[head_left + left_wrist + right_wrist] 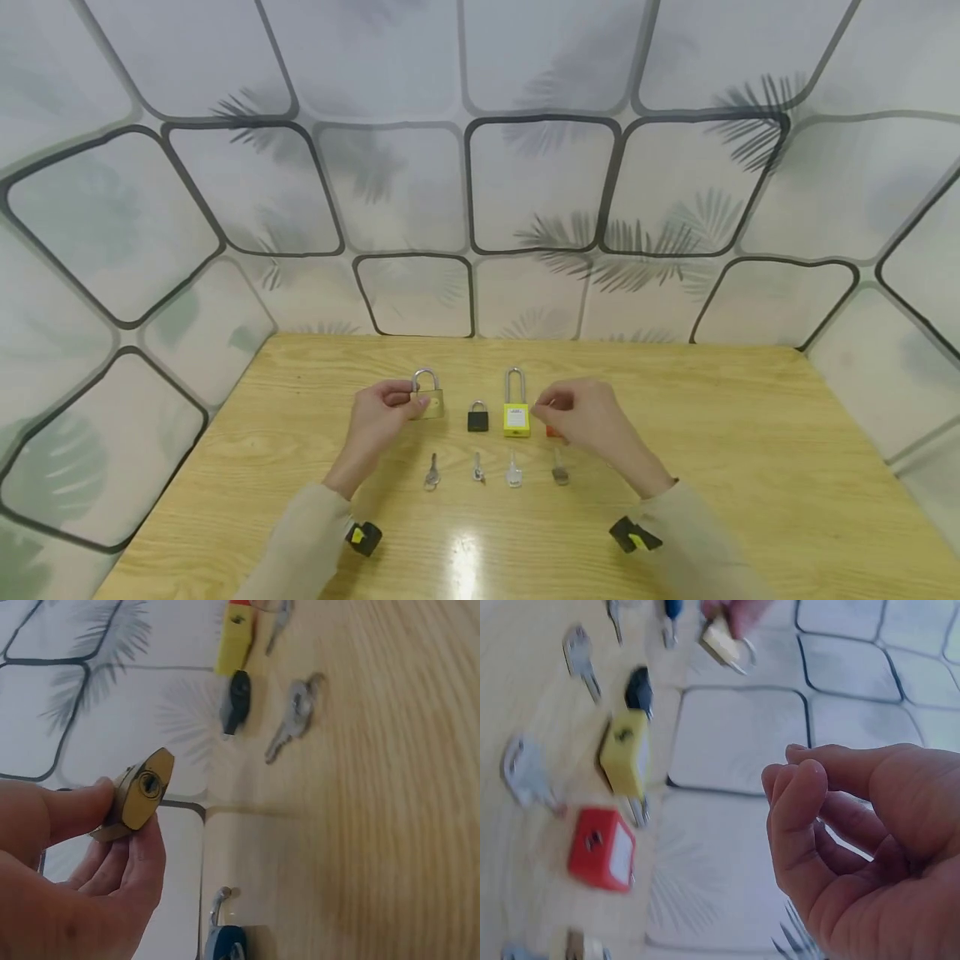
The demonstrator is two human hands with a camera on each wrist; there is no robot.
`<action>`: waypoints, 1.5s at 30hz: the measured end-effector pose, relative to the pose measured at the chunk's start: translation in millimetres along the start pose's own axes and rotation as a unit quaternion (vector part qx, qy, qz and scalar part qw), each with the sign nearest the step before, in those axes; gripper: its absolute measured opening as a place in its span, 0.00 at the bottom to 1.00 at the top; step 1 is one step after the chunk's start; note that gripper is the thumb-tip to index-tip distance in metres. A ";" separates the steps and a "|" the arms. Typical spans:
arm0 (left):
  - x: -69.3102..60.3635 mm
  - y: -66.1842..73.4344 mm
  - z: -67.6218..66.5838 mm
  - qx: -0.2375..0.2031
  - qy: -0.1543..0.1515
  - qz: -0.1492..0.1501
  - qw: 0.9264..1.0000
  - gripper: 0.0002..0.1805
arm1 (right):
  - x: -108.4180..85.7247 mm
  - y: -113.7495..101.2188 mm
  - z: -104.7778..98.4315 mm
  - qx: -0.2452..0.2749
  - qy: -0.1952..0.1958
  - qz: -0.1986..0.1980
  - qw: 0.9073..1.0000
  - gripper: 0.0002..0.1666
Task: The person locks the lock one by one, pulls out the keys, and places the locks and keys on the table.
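My left hand grips a brass padlock by its body, thumb on the front face. Its silver shackle points up, and the keyhole in its underside faces the left wrist camera. Raised in the air, my right hand has curled fingers with the fingertips gathered near the thumb; nothing shows between them. It covers most of a red padlock. Between the hands lie a small black padlock and a yellow long-shackle padlock.
Below the padlocks lie separate keys, among them a left key and a right key. A blue padlock shows in the left wrist view. The wooden table meets a patterned wall.
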State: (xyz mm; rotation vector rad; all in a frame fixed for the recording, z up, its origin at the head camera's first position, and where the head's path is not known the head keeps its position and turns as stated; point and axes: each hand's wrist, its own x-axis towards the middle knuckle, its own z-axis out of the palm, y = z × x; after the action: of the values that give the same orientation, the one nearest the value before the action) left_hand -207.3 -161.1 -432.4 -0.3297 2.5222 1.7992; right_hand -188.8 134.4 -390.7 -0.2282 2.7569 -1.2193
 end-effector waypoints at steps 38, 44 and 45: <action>11.3 -3.1 30.9 0.305 -0.015 0.167 0.937 0.15 | -25.2 48.2 -59.6 -0.007 0.022 0.046 0.999 0.12; 12.6 -4.6 15.0 0.294 0.006 0.162 0.942 0.18 | -25.7 49.1 -59.3 -0.008 0.019 0.043 0.999 0.14; 12.5 -3.8 9.1 0.291 0.011 0.161 0.943 0.19 | -26.0 49.4 -59.3 -0.007 0.018 0.044 0.999 0.15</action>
State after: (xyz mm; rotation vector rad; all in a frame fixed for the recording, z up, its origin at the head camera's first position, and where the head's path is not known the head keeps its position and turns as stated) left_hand -219.8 -155.7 -440.8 0.0920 3.0961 1.0121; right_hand -177.7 215.0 -386.4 -0.0853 2.7737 -1.1952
